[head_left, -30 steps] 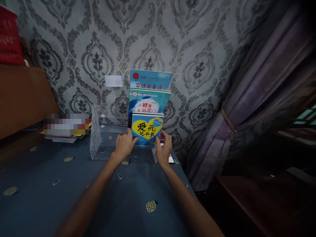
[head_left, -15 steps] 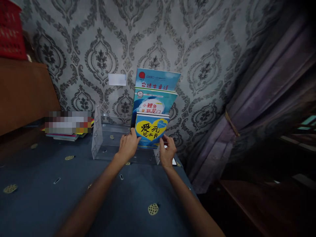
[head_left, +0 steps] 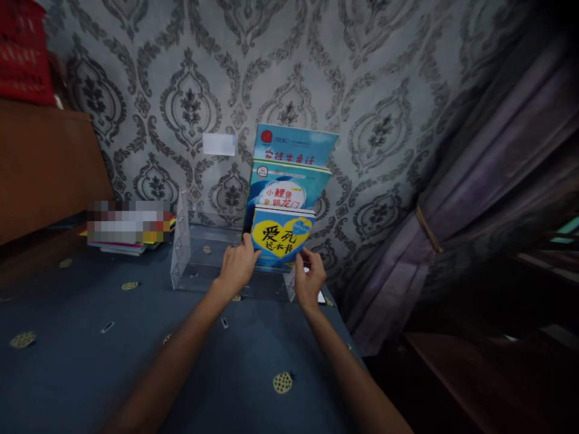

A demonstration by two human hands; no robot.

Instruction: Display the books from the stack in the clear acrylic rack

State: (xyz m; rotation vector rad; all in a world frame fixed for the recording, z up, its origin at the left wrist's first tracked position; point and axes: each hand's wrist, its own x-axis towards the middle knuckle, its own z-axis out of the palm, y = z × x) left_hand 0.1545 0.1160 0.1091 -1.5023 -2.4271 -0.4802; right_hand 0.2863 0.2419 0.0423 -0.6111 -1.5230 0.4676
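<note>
A blue book with a yellow heart stands upright at the front of a clear stepped rack. My left hand grips its left edge, and my right hand grips its lower right edge. Behind it, a teal book with a white oval rises higher. Another light blue book stands tallest at the back. All three are on the right half of the rack. Fingers on the far side of the front book are hidden.
To the left, a stack of books lies on the blue patterned cloth. A phone-like object is beside my right hand. Patterned wall stands behind, a tied curtain at right, and a red basket upper left.
The view has shifted slightly, so the rack and books appear a little further right. Both hands keep their hold on the front book, with hardly any movement relative to the rack.
</note>
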